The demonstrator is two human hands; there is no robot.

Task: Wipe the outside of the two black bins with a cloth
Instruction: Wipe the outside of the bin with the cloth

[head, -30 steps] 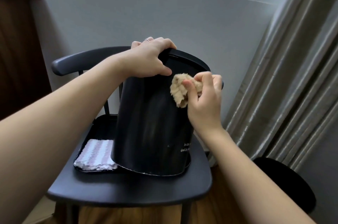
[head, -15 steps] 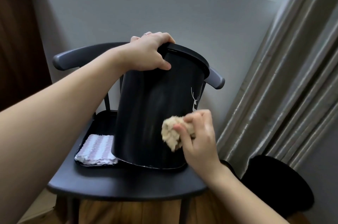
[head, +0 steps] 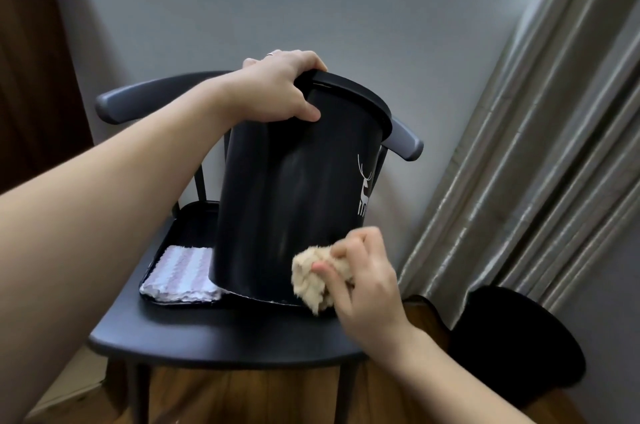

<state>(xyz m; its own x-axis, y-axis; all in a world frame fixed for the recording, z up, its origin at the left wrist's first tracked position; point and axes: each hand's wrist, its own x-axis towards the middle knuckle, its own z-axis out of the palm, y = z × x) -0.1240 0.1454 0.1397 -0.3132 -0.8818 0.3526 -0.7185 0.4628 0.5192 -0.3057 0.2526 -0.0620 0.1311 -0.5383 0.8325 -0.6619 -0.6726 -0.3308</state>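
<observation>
Dark chair (head: 221, 337), two black bins, left hand (head: 277, 91) gripping one bin (head: 291, 201), right hand (head: 363, 271) clutching tan cloth (head: 311, 278)

The left hand (head: 277, 91) curls over the bin (head: 294, 201) rim, thumb pressed on the wall, forearm stretched forward. The right hand (head: 360, 271) pinches a bunched cloth (head: 311, 278) low against the wall, apparently between thumb and fingers.

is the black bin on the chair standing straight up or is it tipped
Tipped. The black bin leans away from the camera: its near bottom edge is lifted off the tray, showing a pale rim underneath, while the left hand grips its top rim.
</observation>
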